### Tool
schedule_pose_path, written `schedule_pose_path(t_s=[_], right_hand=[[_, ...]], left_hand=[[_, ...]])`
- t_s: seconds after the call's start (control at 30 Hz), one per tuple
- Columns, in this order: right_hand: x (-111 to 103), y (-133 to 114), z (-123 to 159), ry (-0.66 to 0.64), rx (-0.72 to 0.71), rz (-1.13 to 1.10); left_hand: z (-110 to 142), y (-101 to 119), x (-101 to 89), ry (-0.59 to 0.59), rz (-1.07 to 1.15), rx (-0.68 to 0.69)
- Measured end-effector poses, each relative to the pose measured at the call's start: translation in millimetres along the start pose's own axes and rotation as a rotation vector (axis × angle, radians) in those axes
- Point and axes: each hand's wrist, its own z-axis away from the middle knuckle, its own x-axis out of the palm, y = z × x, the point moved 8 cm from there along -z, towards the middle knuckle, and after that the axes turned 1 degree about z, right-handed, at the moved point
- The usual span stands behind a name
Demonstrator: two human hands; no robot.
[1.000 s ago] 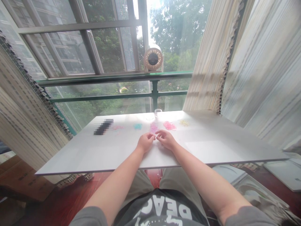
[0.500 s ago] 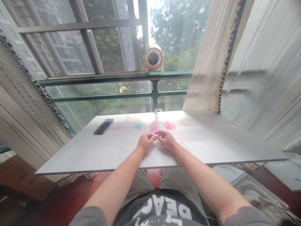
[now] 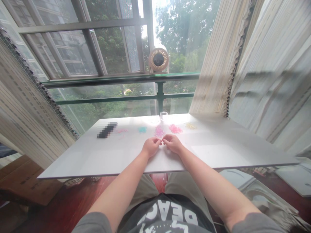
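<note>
My left hand (image 3: 151, 146) and my right hand (image 3: 173, 143) rest together on the white table (image 3: 97, 155), fingertips pinched and almost touching each other. Whatever they pinch is too small to make out. Just beyond them lie small heaps of tiny bits: a pale pink heap (image 3: 121, 131), a teal heap (image 3: 142, 129), a purple-pink heap (image 3: 159, 131), a bright pink heap (image 3: 175, 129) and a yellow heap (image 3: 190, 126). A small clear glass jar (image 3: 163, 116) stands behind the heaps at the table's far edge.
A dark flat object (image 3: 107, 130) lies at the far left of the table. A round fan (image 3: 158, 59) sits on the green window rail (image 3: 121, 78). Curtains hang on both sides. A cardboard box (image 3: 21, 179) lies on the floor at left.
My fingertips have closed a little tighter together. The view has shifted slightly and the right curtain has moved.
</note>
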Motion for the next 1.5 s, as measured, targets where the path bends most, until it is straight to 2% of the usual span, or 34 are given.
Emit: schedule_pose_path(t_s=[0.3, 0.67, 1.03, 1.5], right_hand=[[-0.8, -1.1, -0.1, 0.006, 0.008, 0.002], [-0.6, -2.8, 0.8, 0.006, 0.005, 0.019], [0.1, 2.1, -1.7, 0.006, -0.018, 0.032], [-1.2, 1.3, -1.7, 0.031, -0.032, 0.028]], left_hand=[[-0.4, 0.7, -1.2, 0.015, 0.014, 0.031], [-0.1, 0.3, 3.7, -0.030, -0.019, 0.060], [1.1, 3.9, 4.3, -0.055, -0.095, 0.045], [0.1, 6.7, 1.4, -0.025, -0.135, 0.025]])
